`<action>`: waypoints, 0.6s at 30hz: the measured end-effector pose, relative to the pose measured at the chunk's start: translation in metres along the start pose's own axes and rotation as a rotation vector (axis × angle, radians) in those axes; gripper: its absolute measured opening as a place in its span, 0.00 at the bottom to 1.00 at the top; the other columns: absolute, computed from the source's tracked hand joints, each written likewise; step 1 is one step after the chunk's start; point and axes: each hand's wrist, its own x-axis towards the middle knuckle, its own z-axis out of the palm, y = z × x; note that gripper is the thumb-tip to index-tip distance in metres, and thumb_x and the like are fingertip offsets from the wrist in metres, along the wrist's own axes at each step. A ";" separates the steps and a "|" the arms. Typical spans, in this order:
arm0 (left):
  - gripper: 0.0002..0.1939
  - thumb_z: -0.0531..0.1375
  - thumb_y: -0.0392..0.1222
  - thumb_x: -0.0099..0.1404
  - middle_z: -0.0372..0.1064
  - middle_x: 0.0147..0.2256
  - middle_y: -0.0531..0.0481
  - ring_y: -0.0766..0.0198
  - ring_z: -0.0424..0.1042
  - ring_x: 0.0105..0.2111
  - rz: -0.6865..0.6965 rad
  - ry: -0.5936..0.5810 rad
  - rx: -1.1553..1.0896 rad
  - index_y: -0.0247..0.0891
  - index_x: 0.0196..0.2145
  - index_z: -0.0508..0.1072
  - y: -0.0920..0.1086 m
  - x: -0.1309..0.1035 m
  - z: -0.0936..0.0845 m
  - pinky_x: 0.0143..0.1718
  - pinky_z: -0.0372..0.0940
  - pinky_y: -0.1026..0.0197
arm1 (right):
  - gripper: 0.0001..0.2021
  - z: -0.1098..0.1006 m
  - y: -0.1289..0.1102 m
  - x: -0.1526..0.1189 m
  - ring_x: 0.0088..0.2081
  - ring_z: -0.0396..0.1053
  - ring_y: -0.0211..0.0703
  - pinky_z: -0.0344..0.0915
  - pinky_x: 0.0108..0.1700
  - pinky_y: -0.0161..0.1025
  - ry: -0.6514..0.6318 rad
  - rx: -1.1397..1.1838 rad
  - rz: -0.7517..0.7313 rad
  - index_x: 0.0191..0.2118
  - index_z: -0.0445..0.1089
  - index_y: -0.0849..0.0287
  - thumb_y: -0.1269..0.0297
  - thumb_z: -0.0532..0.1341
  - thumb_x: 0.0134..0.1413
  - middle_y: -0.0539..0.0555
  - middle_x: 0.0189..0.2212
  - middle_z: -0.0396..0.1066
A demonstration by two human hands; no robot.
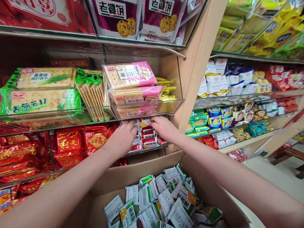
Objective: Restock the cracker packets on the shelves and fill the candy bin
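My left hand (pixel 124 136) reaches into the lower shelf, with its fingers stretched out against the left side of a stack of small red-and-white snack packets (pixel 149 138). On the other side, my right hand (pixel 164 128) rests its extended fingertips at the stack's top right, just beneath the glass shelf above. Neither hand visibly wraps round a packet, though some fingertips are partly hidden. Below my arms is an open cardboard box (pixel 140 169) holding many loose green-and-white snack packets (pixel 163 199).
Above my hands, pink-wrapped crackers (pixel 131 76) and green-wrapped crackers (pixel 42 101) sit behind a glass lip (pixel 149 109). Red festive packets (pixel 97 139) fill the left compartment. A wooden upright (pixel 197 60) separates the right-hand shelves of small packets (pixel 218 118).
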 end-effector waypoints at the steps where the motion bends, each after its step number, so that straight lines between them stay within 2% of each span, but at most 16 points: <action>1: 0.22 0.47 0.28 0.60 0.59 0.53 0.34 0.50 0.61 0.50 0.011 -0.001 -0.003 0.28 0.52 0.64 0.000 -0.002 0.000 0.51 0.59 0.52 | 0.13 0.000 0.001 -0.002 0.46 0.59 0.47 0.58 0.47 0.42 0.002 0.006 0.001 0.42 0.69 0.63 0.69 0.49 0.60 0.58 0.46 0.64; 4: 0.22 0.48 0.28 0.60 0.57 0.55 0.33 0.48 0.57 0.54 0.027 -0.016 -0.019 0.26 0.53 0.63 -0.001 -0.006 0.000 0.56 0.53 0.51 | 0.13 -0.005 0.003 -0.010 0.44 0.59 0.46 0.58 0.46 0.41 0.014 0.047 -0.003 0.41 0.69 0.63 0.70 0.47 0.60 0.59 0.42 0.65; 7: 0.23 0.48 0.30 0.61 0.51 0.59 0.33 0.45 0.50 0.59 0.036 -0.018 -0.055 0.25 0.54 0.62 0.000 -0.014 -0.005 0.58 0.49 0.46 | 0.14 -0.019 -0.004 -0.026 0.43 0.59 0.46 0.58 0.45 0.42 0.056 0.089 -0.010 0.41 0.68 0.63 0.70 0.46 0.60 0.59 0.40 0.64; 9: 0.21 0.48 0.33 0.62 0.53 0.58 0.34 0.45 0.50 0.59 0.056 0.030 -0.135 0.26 0.52 0.65 0.003 -0.029 -0.010 0.57 0.50 0.45 | 0.15 -0.031 -0.014 -0.044 0.42 0.60 0.45 0.59 0.44 0.41 0.060 0.158 -0.005 0.40 0.68 0.64 0.70 0.45 0.59 0.59 0.38 0.65; 10: 0.20 0.47 0.35 0.62 0.58 0.56 0.35 0.46 0.54 0.57 0.072 0.059 -0.207 0.27 0.50 0.67 0.007 -0.039 -0.012 0.56 0.53 0.45 | 0.14 -0.036 -0.019 -0.055 0.41 0.61 0.44 0.60 0.43 0.40 0.027 0.217 -0.004 0.40 0.68 0.64 0.70 0.46 0.59 0.59 0.37 0.65; 11: 0.19 0.47 0.37 0.63 0.64 0.51 0.36 0.49 0.61 0.53 0.091 0.079 -0.301 0.30 0.48 0.70 0.013 -0.053 -0.013 0.53 0.58 0.48 | 0.13 -0.040 -0.025 -0.067 0.40 0.62 0.43 0.60 0.42 0.39 -0.042 0.292 -0.007 0.39 0.68 0.63 0.70 0.47 0.58 0.57 0.36 0.65; 13: 0.18 0.48 0.39 0.63 0.73 0.42 0.46 0.57 0.70 0.43 0.145 0.027 -0.523 0.40 0.47 0.71 0.029 -0.083 -0.011 0.47 0.64 0.53 | 0.11 -0.038 -0.037 -0.093 0.38 0.65 0.41 0.61 0.41 0.37 -0.290 0.442 0.005 0.39 0.69 0.61 0.71 0.50 0.57 0.54 0.34 0.67; 15: 0.18 0.51 0.39 0.62 0.74 0.42 0.52 0.61 0.71 0.42 0.140 -0.164 -0.760 0.50 0.49 0.69 0.051 -0.113 -0.003 0.46 0.66 0.59 | 0.10 -0.026 -0.046 -0.120 0.37 0.67 0.42 0.62 0.40 0.38 -0.624 0.521 0.068 0.41 0.69 0.60 0.68 0.56 0.53 0.54 0.35 0.68; 17: 0.22 0.54 0.39 0.59 0.71 0.47 0.52 0.58 0.70 0.46 0.085 -0.382 -0.934 0.52 0.51 0.66 0.076 -0.135 0.008 0.47 0.66 0.58 | 0.19 -0.008 -0.053 -0.142 0.41 0.67 0.48 0.63 0.42 0.40 -0.903 0.522 0.155 0.46 0.67 0.63 0.63 0.63 0.45 0.59 0.40 0.67; 18: 0.24 0.56 0.39 0.58 0.68 0.51 0.50 0.55 0.68 0.49 0.063 -0.474 -0.996 0.51 0.53 0.65 0.089 -0.141 0.013 0.49 0.65 0.55 | 0.26 0.000 -0.055 -0.150 0.43 0.66 0.51 0.63 0.42 0.41 -0.989 0.501 0.193 0.48 0.65 0.64 0.62 0.66 0.41 0.61 0.43 0.66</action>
